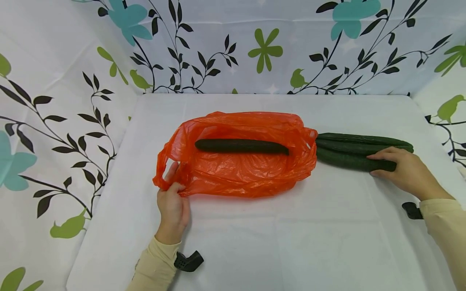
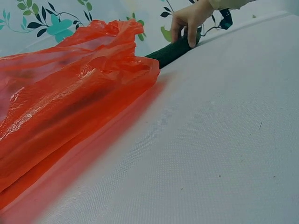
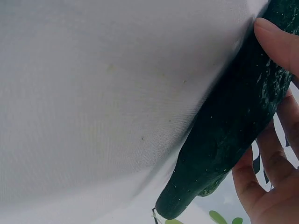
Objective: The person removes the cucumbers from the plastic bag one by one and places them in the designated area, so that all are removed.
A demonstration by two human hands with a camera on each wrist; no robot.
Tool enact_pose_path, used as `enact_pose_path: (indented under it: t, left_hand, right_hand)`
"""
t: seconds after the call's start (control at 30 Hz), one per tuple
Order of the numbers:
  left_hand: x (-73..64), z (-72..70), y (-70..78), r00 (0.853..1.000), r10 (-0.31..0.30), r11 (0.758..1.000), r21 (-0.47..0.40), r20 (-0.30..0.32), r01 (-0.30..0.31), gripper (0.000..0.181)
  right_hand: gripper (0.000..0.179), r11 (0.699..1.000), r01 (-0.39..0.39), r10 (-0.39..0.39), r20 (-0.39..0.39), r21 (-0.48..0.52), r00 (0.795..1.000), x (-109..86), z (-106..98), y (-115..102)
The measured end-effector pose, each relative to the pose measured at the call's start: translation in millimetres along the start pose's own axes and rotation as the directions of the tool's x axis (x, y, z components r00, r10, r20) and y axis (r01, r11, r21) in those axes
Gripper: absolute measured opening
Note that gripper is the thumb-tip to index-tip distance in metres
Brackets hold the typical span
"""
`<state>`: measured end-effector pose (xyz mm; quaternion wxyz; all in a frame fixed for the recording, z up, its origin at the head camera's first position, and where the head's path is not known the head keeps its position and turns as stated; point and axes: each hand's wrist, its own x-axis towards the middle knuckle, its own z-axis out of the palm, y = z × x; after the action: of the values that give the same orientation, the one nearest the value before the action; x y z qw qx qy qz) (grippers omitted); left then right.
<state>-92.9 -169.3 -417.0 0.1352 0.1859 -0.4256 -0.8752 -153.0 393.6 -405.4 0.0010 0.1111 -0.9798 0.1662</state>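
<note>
An orange-red plastic bag (image 1: 233,178) lies spread on the table with its mouth open upward. One cucumber (image 1: 242,146) rests inside it. My left hand (image 1: 172,208) grips the bag's left handle, fingers partly hidden by the plastic. To the right of the bag lie several more cucumbers (image 1: 360,139) side by side, their left ends meeting the bag's right edge. My right hand (image 1: 409,169) holds the nearest cucumber (image 1: 349,160) close to its right end. In the right wrist view, the thumb (image 3: 280,46) is on one side of that cucumber (image 3: 224,130) and the fingers on the other.
A white cloth covers the table (image 1: 291,242). Behind it and at the sides hangs a white curtain (image 1: 218,24) printed with leaves, flowers and birds. A black wrist device (image 1: 188,261) sits at the left sleeve, another (image 1: 412,210) at the right.
</note>
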Motion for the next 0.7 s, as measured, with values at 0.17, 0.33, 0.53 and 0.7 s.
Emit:
enact_pose_path:
  t: [0.17, 0.33, 0.53, 0.7]
  left_hand:
    - [-0.2, -0.1, 0.3, 1.000, 0.001, 1.000, -0.004, 0.005, -0.001, 0.060]
    - [-0.3, 0.3, 0.9, 1.000, -0.003, 1.000, -0.007, 0.010, 0.003, 0.061]
    - [0.1, 0.0, 0.5, 1.000, -0.001, 1.000, -0.014, 0.013, 0.001, 0.060]
    - [-0.1, -0.1, -0.2, 1.000, -0.005, 1.000, -0.012, 0.011, 0.005, 0.059]
  right_hand:
    - [0.045, 1.000, -0.010, 0.010, 0.001, -0.011, 1.000, -0.2, 0, -1]
    - [0.044, 0.999, -0.039, 0.039, -0.006, 0.006, 0.999, -0.2, -2, -5]
    - [0.041, 0.997, -0.059, 0.060, -0.011, 0.058, 0.998, 1.3, -5, -9]
    - [0.039, 0.995, -0.029, 0.032, -0.024, 0.098, 0.999, 0.3, -7, -13]
